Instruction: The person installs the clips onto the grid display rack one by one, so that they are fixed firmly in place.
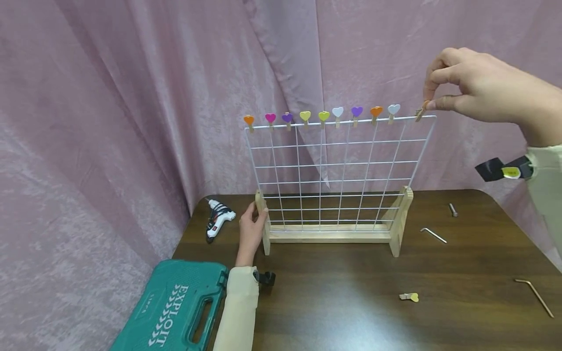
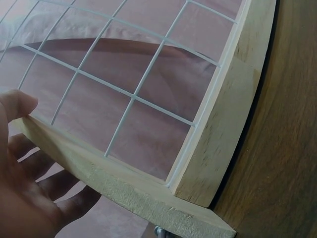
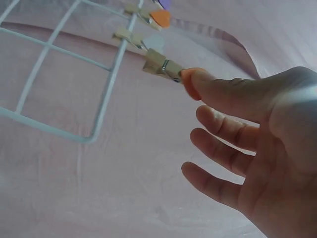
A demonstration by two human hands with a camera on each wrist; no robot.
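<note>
A white wire grid (image 1: 333, 180) stands upright in a wooden stand (image 1: 329, 237). Several heart-topped clothespins, among them a white one (image 1: 393, 110) and a pink one (image 1: 270, 118), line its top wire. My right hand (image 1: 478, 87) pinches a wooden clothespin (image 3: 163, 67) with an orange heart between thumb and index finger, near the grid's top right corner. In the right wrist view its other fingers are spread. My left hand (image 1: 252, 229) grips the left upright (image 2: 99, 171) of the stand, thumb on the near side and fingers behind.
On the table lie a yellow-heart clothespin (image 1: 409, 297) in front, hex keys (image 1: 434, 236) and a bolt (image 1: 453, 210) on the right. A white glue gun (image 1: 218, 219) lies at the left, behind a green tool case (image 1: 175, 302). Pink curtains (image 1: 175, 97) hang behind.
</note>
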